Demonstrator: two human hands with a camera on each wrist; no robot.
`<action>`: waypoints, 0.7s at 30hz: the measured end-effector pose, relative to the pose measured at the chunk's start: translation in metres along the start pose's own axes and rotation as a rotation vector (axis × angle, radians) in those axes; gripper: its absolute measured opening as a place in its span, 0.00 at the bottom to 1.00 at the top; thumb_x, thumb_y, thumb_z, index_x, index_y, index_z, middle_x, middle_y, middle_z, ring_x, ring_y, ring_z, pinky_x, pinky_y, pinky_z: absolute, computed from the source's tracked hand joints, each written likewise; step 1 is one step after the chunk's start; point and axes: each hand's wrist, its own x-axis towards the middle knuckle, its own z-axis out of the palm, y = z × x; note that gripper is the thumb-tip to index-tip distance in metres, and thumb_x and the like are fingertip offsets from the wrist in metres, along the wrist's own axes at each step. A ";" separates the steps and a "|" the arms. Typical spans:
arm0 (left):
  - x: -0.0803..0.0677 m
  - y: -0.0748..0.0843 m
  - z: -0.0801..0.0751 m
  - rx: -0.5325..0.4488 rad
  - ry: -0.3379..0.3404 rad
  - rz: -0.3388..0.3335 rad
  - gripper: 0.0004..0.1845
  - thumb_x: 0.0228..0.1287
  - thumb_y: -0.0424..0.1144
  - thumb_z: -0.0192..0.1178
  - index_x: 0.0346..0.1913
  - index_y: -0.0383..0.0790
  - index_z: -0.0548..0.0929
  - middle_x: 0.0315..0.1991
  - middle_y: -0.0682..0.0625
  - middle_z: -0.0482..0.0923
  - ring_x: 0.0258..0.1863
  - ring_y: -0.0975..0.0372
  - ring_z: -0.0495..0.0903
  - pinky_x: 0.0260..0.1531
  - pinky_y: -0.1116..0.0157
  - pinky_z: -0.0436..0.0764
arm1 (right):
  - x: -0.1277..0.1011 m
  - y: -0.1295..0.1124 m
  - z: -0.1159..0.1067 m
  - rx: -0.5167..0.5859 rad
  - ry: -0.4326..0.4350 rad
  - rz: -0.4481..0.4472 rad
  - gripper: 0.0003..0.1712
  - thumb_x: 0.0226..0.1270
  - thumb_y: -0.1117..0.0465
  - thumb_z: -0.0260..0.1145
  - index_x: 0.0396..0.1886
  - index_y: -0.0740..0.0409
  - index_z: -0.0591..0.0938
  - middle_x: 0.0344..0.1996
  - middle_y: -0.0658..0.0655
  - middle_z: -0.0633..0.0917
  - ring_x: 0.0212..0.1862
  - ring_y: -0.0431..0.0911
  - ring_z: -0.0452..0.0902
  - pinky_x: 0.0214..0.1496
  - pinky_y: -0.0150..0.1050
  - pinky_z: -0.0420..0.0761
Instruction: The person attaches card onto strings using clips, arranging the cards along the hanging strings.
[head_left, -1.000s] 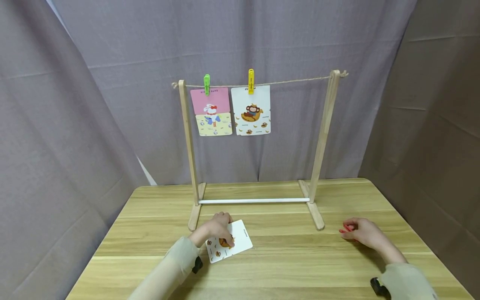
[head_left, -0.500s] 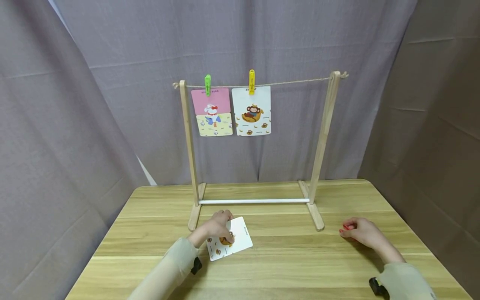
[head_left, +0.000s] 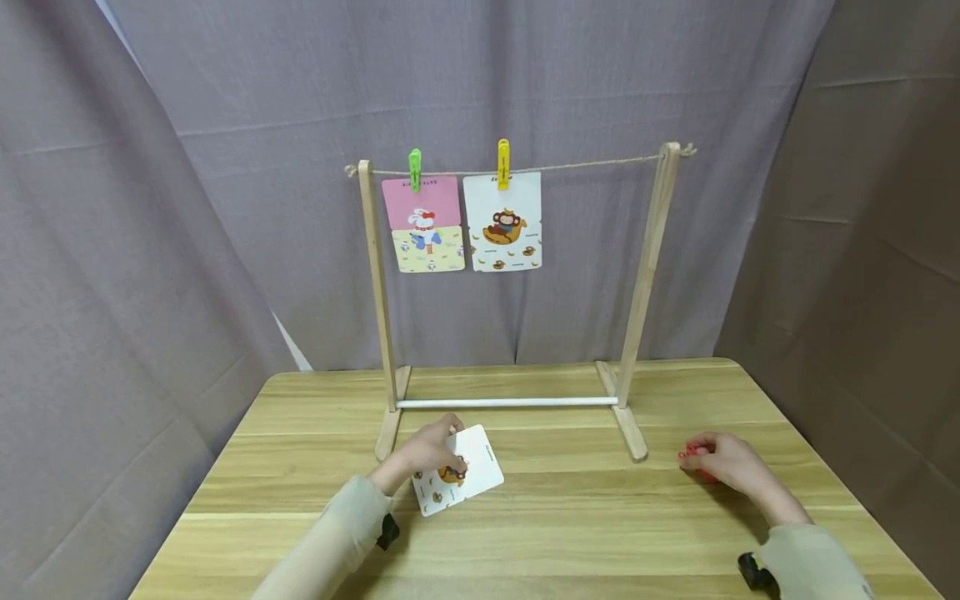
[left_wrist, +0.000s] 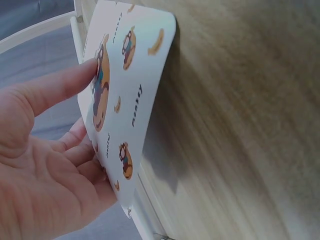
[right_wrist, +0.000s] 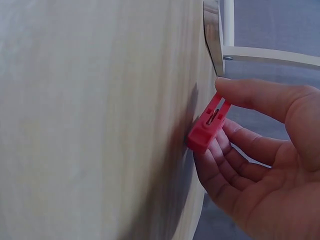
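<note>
**Third card and red clip coming up off the tabletop**

Left hand (head_left: 426, 454) is pinching a monkey card (head_left: 459, 472), thumb on its face and fingers curled behind, tilting it off the wood near the left foot of the wooden rack (head_left: 651, 242). Right hand (head_left: 726, 465) is pinching a red clothespin (right_wrist: 209, 123) between thumb and fingers, its tip at the wood, toward the right edge of the tabletop (head_left: 570, 533). On the string (head_left: 585, 164), a rabbit card (head_left: 424, 223) is hanging under a green clothespin (head_left: 415, 169), and another monkey card (head_left: 503, 221) under a yellow clothespin (head_left: 503, 162). Judgement: two cards are hung; the held card is not yet raised or clipped, with free string to the right.
</note>
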 end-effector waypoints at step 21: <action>0.003 0.003 -0.010 -0.045 0.133 0.070 0.19 0.59 0.31 0.69 0.53 0.30 0.80 0.43 0.40 0.81 0.33 0.58 0.79 0.31 0.63 0.81 | -0.007 0.002 -0.014 0.084 0.039 -0.008 0.32 0.63 0.57 0.72 0.56 0.79 0.75 0.41 0.65 0.84 0.35 0.47 0.77 0.31 0.38 0.79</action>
